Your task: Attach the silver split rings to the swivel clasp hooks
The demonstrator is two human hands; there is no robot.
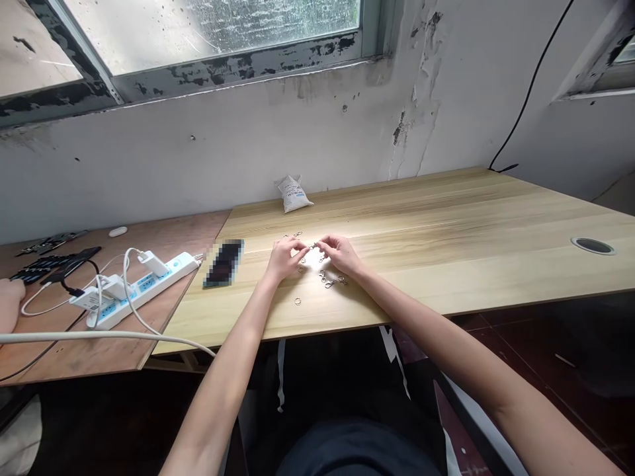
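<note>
My left hand (286, 256) and my right hand (340, 252) are raised close together over the light wood table, thumbs and fingers pinched. Between the fingertips is a small metal clasp (313, 246), with what looks like a ring at its end. It is too small to tell which part each hand grips. Below my right hand lie several loose metal clasps (330, 283). A thin metal ring (297, 301) rests alone nearer the front edge, and another ring (300, 270) is beside my left hand. More small metal pieces (297, 234) show just behind my left hand.
A pixelated dark phone-like slab (224, 263) lies left of my hands. A white packet (292, 194) stands near the wall. On the adjoining brown table are a power strip (149, 284) with chargers and cables, and another person's hand (10, 301). A cable grommet (592, 246) sits far right.
</note>
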